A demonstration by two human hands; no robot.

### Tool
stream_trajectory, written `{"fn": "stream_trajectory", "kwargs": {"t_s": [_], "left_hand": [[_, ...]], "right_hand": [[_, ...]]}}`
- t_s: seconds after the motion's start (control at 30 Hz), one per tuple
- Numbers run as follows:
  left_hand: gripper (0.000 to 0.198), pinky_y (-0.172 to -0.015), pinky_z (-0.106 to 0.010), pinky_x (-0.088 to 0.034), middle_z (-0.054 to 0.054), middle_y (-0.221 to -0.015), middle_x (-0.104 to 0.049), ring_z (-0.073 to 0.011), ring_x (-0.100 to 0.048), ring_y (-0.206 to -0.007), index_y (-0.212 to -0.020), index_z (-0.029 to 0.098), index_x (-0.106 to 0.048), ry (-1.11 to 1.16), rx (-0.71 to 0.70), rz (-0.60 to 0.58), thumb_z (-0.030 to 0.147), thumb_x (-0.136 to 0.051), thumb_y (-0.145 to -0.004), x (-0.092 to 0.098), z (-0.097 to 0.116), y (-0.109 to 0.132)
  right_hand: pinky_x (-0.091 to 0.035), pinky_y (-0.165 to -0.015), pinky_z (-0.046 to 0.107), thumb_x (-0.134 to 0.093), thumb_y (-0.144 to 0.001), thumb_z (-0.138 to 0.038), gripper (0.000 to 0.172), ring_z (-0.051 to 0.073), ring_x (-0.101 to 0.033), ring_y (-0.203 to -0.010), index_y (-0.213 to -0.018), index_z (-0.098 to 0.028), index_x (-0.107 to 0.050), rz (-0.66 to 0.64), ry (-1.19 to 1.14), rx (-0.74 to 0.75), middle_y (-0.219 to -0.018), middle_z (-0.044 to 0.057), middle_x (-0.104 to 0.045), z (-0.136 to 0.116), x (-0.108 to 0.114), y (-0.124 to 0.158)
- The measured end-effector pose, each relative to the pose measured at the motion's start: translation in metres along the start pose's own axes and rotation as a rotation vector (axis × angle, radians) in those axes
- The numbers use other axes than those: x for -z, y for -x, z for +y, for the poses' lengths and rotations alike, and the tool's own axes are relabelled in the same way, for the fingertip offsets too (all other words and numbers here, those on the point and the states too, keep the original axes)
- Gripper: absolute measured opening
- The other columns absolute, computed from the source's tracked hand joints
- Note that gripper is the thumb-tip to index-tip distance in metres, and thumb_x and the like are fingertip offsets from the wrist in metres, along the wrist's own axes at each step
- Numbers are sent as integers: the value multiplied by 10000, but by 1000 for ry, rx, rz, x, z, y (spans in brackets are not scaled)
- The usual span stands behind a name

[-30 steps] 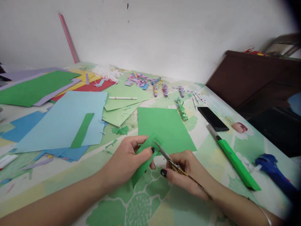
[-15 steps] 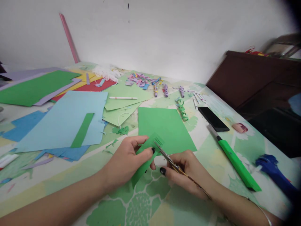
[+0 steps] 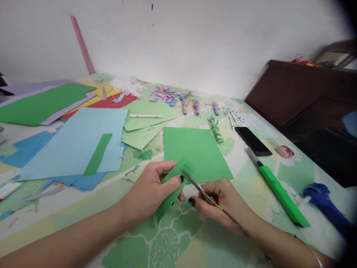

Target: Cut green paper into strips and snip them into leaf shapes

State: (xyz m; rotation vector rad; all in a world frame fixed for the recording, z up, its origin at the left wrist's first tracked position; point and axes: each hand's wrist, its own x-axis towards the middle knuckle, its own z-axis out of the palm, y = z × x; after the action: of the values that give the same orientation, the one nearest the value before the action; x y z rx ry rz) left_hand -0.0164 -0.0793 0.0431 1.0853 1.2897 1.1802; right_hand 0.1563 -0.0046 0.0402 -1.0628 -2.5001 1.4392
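My left hand [image 3: 152, 190] pinches a green paper strip [image 3: 169, 203] between thumb and fingers, just above the table. Several short parallel slits run in from the strip's edge near its upper end. My right hand [image 3: 224, 204] is closed round the handles of a pair of scissors [image 3: 201, 190], whose tips lie on the strip close to my left thumb. Behind the strip a larger green sheet [image 3: 195, 149] lies flat. Another green strip [image 3: 98, 154] rests on a light blue sheet [image 3: 69, 141] to the left.
On the right lie a green utility knife [image 3: 281, 193] with its blade out, a black phone [image 3: 253, 141], an eraser [image 3: 284, 151] and a blue tape dispenser [image 3: 326, 203]. Paper curls [image 3: 216, 130], markers [image 3: 235, 116] and scraps [image 3: 164, 95] sit at the back.
The scissor tips have shifted very slightly left on the strip. My left hand and the other things stay where they were.
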Motion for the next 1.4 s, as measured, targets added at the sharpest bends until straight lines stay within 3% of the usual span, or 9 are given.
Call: {"fn": "stream_trajectory", "kwargs": {"t_s": [1.4], "left_hand": [[187,-531,-170,-428,38,-578,-591,-82,-555,-546,-646,153,-582,-29,-12,-11,83,-466,-775,-2,0,0]], "right_hand": [[-213,-409,194,-534,-723,-264,268,64,-314,-437,-492,-127,-531,40,31,33,-442,-30,-425,-1,-2,0]]}}
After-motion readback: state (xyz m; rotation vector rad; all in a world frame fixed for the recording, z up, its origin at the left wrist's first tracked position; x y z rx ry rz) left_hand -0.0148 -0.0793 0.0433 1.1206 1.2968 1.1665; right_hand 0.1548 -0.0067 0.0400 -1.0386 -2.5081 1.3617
